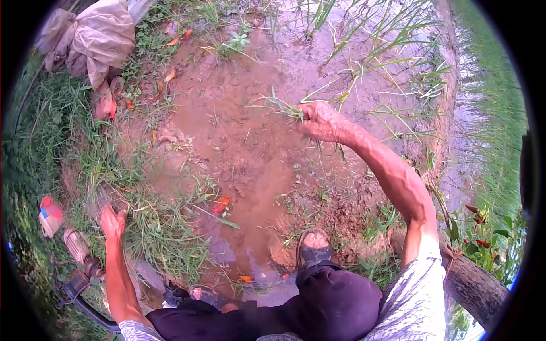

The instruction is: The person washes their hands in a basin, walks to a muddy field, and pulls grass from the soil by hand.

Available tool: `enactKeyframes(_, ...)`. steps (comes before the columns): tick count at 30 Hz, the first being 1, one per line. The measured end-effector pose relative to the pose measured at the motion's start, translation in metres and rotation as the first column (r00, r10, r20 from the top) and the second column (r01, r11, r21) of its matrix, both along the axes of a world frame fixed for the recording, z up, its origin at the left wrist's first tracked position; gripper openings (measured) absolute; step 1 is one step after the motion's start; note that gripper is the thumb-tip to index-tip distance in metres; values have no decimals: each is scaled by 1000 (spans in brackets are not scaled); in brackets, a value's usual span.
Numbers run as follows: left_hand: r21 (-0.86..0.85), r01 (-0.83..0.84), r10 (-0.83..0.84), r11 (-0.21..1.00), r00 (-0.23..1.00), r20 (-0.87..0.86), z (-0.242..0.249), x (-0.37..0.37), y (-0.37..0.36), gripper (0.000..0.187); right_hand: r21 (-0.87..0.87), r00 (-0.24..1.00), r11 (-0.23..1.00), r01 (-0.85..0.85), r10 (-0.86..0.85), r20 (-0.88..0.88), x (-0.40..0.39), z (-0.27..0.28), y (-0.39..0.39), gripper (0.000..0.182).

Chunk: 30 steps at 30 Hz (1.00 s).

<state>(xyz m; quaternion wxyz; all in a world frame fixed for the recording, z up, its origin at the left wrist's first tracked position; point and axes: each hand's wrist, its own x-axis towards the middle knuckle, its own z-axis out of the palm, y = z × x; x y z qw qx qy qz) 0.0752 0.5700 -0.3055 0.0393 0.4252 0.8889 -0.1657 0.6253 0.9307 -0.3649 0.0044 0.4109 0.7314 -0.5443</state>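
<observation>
My right hand is closed round a small bunch of green grass, held out over the muddy, wet ground. The blades stick out to the left of the fist. Low on the left, my left hand is beside a heap of pulled grass. Its thumb shows apart from the curled fingers, and whether it holds anything is not clear.
A beige cloth bundle lies upper left. Near the left edge are a red and blue item and a dark curved bar. At right are a log and a flowering plant. Rice-like plants stand in water at the upper right.
</observation>
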Motion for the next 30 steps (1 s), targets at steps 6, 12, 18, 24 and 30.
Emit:
enactKeyframes(6, 7, -32, 32, 999, 999, 7, 1, -7, -6, 62, 413, 960, 871, -267, 204, 191, -17, -34, 17, 20)
enactKeyframes(12, 62, -120, 118, 991, 992, 34, 14, 11, 14, 58, 466, 951, 830, -308, 281, 128, -68, -46, 5, 17)
enactKeyframes(18, 86, -93, 90, 992, 995, 43, 13, 9, 10, 54, 732, 950, 639, -236, 312, 34, -161, -87, 55, 13)
enactKeyframes(24, 187, -72, 65, 980, 997, 43, 10, 7, 8, 50, 766, 958, 603, -223, -8, 285, -224, -118, 115, 23)
enactKeyframes(30, 276, -15, -2, 961, 998, 60, 5, -3, 1, 51, 702, 920, 634, -323, 38, 389, -233, -125, 131, 17)
